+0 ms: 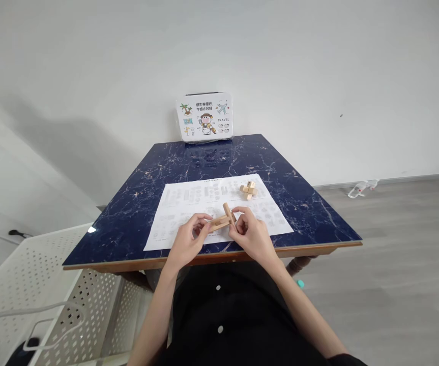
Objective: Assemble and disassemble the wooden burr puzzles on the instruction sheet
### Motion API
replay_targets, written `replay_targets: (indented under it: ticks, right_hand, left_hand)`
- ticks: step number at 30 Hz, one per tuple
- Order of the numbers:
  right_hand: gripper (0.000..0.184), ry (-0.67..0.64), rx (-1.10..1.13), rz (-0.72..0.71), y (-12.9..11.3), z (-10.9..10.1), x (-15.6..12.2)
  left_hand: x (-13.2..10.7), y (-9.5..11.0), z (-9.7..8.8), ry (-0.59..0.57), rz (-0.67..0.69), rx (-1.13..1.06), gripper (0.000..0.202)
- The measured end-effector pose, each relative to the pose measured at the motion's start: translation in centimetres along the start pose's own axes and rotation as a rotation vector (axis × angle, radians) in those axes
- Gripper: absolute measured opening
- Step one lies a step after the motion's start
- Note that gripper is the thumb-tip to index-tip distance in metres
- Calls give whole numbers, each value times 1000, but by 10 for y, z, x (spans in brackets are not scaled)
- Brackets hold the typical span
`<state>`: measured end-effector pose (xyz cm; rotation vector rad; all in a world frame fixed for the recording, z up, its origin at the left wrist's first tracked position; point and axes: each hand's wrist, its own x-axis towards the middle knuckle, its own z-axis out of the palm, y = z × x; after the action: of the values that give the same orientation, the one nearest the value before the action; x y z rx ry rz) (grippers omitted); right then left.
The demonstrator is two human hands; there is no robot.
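Over the lower part of a printed paper sheet (188,195), both hands hold small wooden puzzle pieces. My left hand (189,239) pinches the left end of a long wooden piece (219,222), thumb and fingers pressed on it. My right hand (250,233) grips a wooden stick (227,211) that crosses the right end of that piece at an angle; its fingers hide part of the joint. Farther back on the sheet's right side stands an interlocked wooden burr puzzle (249,190), apart from both hands.
A white case (204,117) with cartoon prints leans on the wall at the back of the blue marbled table (135,193). A white perforated basket (24,269) with a cable stands at the lower left. A clear-and-white object (362,188) lies on the floor at right.
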<state>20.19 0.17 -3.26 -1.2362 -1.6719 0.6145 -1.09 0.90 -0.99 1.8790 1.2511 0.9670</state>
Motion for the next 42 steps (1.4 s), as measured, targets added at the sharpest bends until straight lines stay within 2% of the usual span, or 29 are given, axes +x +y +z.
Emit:
replay_targets:
  ticks: [3, 6, 10, 17, 22, 28, 34, 38, 42]
  right_hand:
    - [32, 25, -6, 12, 0, -2, -1]
    - [29, 58, 24, 56, 2, -4, -2]
    - [27, 45, 34, 84, 4, -4, 0]
    - [23, 3, -88, 56, 9, 2, 4]
    - [19, 69, -190, 33, 14, 7, 5]
    - [17, 149, -82, -175, 3, -1, -2]
    - [32, -8, -41, -430, 0, -2, -6]
    - [19, 43, -96, -520, 1, 6, -3]
    - [16, 100, -155, -611, -5, 7, -2]
  left_hand:
    - [0, -2, -2, 13, -10, -43, 27]
    - [0, -5, -2, 79, -40, -83, 27]
    - [0, -10, -2, 96, -62, -127, 28]
    - [-1, -10, -1, 93, -53, -121, 28]
    - [-2, -7, 0, 105, -32, -109, 27]
    - [-5, 0, 0, 83, 12, -36, 27]
    - [-6, 2, 0, 61, 28, -30, 27]
    - [-7, 0, 1, 70, 36, -6, 28]
    - [-7, -1, 2, 91, 51, -1, 27]
